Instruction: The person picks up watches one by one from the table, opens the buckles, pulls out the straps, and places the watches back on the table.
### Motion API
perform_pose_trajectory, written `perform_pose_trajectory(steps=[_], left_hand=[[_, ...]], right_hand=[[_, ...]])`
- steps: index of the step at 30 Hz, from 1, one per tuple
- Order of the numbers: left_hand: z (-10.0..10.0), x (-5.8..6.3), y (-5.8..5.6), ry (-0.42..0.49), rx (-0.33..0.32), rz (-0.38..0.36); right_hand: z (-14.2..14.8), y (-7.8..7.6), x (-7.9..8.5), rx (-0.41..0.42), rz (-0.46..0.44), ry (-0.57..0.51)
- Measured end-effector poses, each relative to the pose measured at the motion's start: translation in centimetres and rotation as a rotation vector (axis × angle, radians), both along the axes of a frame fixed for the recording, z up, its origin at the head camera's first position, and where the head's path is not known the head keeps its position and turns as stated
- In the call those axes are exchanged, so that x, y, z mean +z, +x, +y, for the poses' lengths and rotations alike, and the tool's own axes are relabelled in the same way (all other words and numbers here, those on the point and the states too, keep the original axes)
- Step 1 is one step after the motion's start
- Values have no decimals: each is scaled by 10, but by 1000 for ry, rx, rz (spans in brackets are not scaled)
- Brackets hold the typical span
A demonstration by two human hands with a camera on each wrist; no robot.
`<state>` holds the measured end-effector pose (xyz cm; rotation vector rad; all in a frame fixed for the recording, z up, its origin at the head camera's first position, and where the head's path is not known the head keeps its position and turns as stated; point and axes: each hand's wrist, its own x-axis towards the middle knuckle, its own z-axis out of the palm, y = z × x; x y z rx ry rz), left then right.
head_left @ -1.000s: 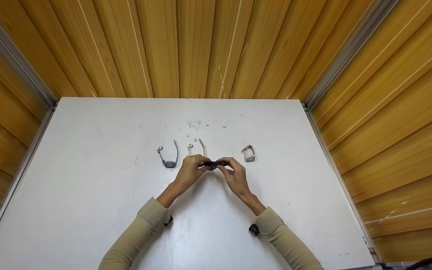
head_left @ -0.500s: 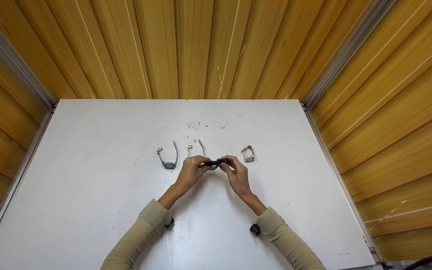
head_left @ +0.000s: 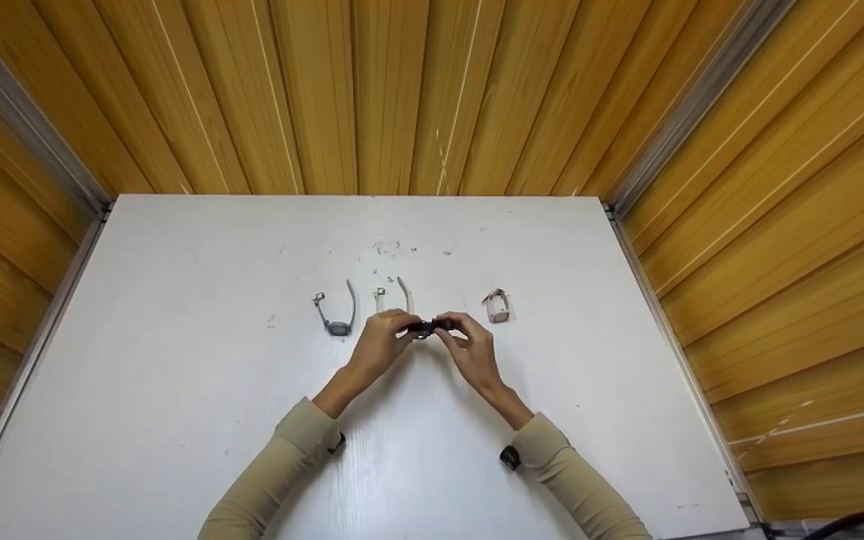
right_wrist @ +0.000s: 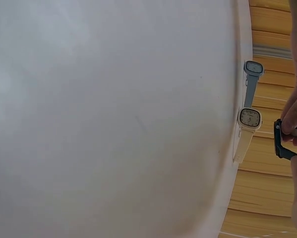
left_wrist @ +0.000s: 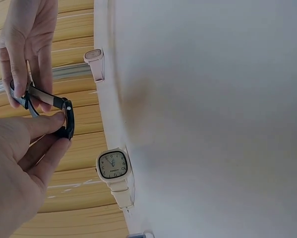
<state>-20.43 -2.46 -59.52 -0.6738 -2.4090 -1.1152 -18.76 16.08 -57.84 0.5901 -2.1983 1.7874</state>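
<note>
A black wristwatch (head_left: 423,329) is held up between both hands over the middle of the table. My left hand (head_left: 381,345) pinches its case (left_wrist: 69,119) between thumb and fingers. On the other side, my right hand (head_left: 475,356) grips the strap near the buckle end; its fingers partly hide the strap ends. In the left wrist view the strap (left_wrist: 45,96) runs in a loop from the case toward the right hand. Just behind the left hand lies a cream watch (left_wrist: 113,166), mostly covered by that hand in the head view.
A grey-blue watch (head_left: 339,328) lies to the left, its strap ends spread apart. Off to the right is a pink watch (head_left: 499,316) with its strap looped. Small marks (head_left: 387,247) dot the white table (head_left: 177,337) farther back. Wood-patterned walls (head_left: 387,97) enclose it.
Both hands stay almost in place. The black watch tilts a little between them, and the right thumb and fingers shift slightly on the strap. The other watches have not moved.
</note>
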Motion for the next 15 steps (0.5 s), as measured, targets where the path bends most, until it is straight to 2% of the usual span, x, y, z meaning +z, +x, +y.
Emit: perform_pose_trajectory(steps=[8,15], left_hand=[[0,-3,-1,74,-38,-74],[0,-5,-2,82,-51,-95]], right_hand=[[6,-10,-22,9,-8,19],[9,-11,-25,51,-37,-55]])
